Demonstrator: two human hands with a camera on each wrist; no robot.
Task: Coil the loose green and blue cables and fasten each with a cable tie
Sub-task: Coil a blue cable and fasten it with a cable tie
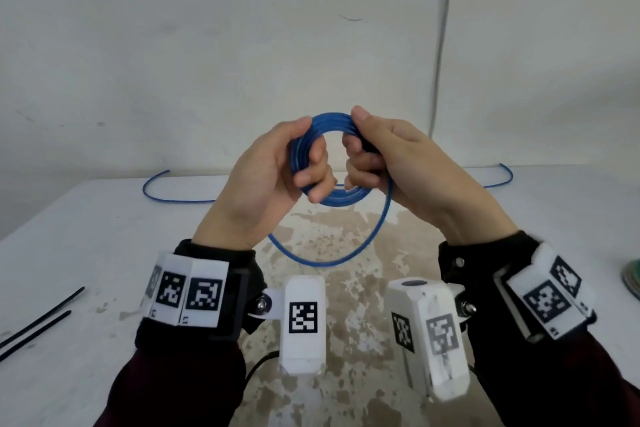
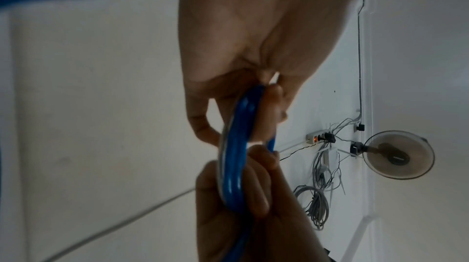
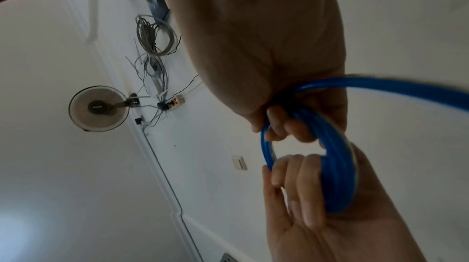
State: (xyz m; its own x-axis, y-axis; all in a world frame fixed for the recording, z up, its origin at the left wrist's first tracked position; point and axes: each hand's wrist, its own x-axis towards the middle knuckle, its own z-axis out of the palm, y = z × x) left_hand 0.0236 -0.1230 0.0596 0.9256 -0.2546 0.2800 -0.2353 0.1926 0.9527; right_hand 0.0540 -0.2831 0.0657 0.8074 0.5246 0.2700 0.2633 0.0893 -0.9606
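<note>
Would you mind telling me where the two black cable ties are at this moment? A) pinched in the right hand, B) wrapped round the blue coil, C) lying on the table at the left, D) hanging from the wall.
C: the head view shows both cable ties lying loose on the table at the left, while the left hand and right hand hold only the blue coil.

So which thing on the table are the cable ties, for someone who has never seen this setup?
Start at the white table and go to its near left edge, left of the left hand. Two thin black cable ties lie there side by side, running diagonally. They are straight, black and loose, unlike the curved blue cable held in both hands.
</note>
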